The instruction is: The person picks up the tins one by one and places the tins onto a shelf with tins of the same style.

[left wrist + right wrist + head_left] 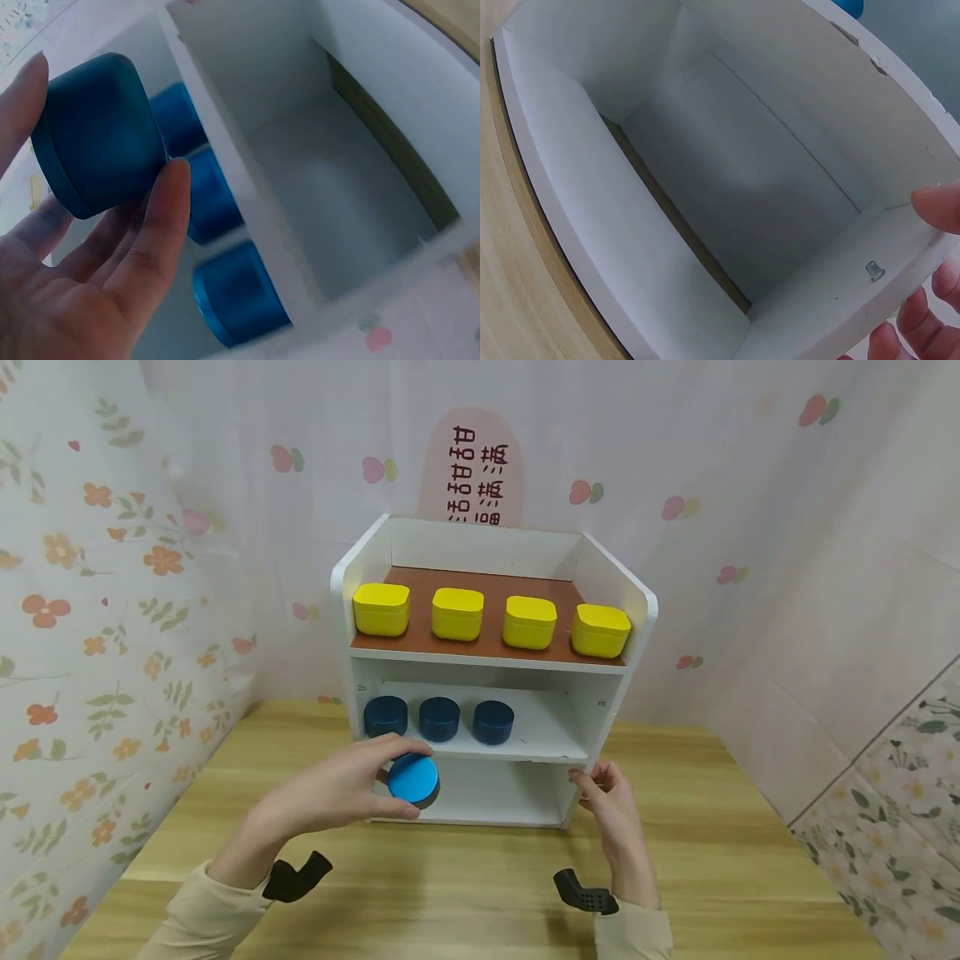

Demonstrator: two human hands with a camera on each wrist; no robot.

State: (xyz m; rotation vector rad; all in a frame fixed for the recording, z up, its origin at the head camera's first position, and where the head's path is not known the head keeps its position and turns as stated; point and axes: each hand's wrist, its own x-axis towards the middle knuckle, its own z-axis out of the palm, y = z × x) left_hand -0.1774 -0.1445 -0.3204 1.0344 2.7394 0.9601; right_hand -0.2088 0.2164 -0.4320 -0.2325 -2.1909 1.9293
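Observation:
My left hand (pixel 341 789) holds a round blue tin (pixel 413 778) between thumb and fingers, in front of the lower part of a white shelf unit (pixel 491 657). In the left wrist view the held tin (pixel 101 135) appears large, its side gripped by the fingertips. Three more blue tins stand in a row on the middle shelf: a left one (pixel 386 717), a centre one (pixel 438 719) and a right one (pixel 492 722). My right hand (pixel 611 802) grips the unit's right side panel, thumb (pixel 939 208) on the inner face and fingers curled outside.
On the brown top shelf (pixel 487 578) sits a row of several yellow tins (pixel 457 614). The unit stands on a wood-grain table (pixel 660 860), against a patterned cloth backdrop (pixel 300 527). A small peg (pixel 874 271) sticks out of the side panel inside the lower compartment.

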